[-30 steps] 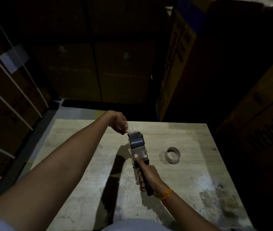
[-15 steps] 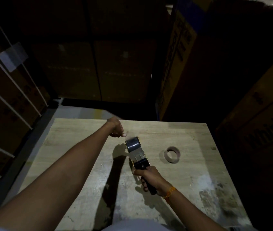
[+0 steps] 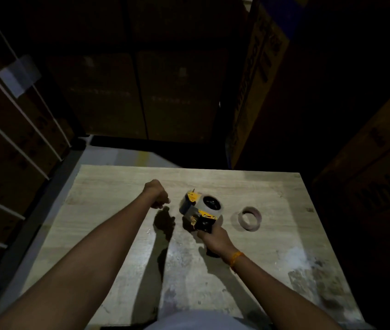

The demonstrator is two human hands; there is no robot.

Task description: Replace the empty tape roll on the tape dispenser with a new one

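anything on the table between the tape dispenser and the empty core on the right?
Nothing. In the head view, the stretch between the tape dispenser and the empty core is bare wooden table. The right hand holds the dispenser's handle, nearer the person.

You stand at a pale wooden table (image 3: 108, 210) with worn, whitish patches toward its near right. The empty tape core (image 3: 249, 218) lies on it, right of centre.

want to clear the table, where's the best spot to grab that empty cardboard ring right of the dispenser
The empty tape core lies flat on the table, hole up, apart from the tape dispenser. Probably best from above: one finger inside the hole, thumb outside, pinching the thin wall on its near side.
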